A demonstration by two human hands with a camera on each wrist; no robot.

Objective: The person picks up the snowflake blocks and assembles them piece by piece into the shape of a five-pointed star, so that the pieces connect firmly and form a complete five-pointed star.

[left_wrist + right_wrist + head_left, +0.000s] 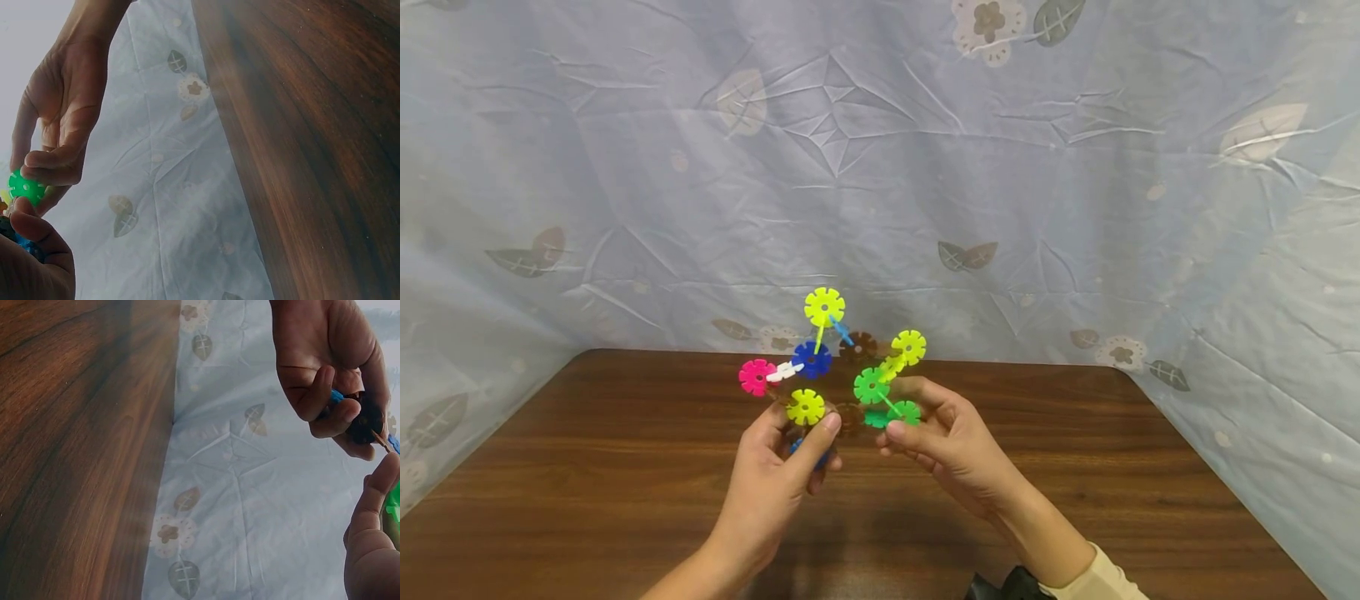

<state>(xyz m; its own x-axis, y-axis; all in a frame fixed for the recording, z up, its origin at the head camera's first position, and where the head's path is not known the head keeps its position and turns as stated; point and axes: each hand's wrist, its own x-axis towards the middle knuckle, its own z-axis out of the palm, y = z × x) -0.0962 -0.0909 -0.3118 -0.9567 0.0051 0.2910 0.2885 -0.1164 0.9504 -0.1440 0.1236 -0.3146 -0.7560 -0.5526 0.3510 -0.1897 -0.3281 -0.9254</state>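
Linked notched plastic discs are held up above the table in the head view. My left hand [771,479] grips the left part between thumb and fingers, near a yellow disc [806,407] and a partly hidden blue disc [797,448]. Above it stand a pink disc [755,377], a white disc [785,372], a dark blue disc [812,360], a yellow top disc [824,307] and a brown disc [859,346]. My right hand [958,442] pinches a green disc [905,412], linked to another green disc [871,386] and yellow ones. Whether both parts join is unclear.
The discs are above a dark wooden table [662,467]. Behind and beside it hangs a pale cloth [880,208] with leaf and flower prints. A black object [1011,586] shows near the right sleeve [1097,575] at the bottom edge.
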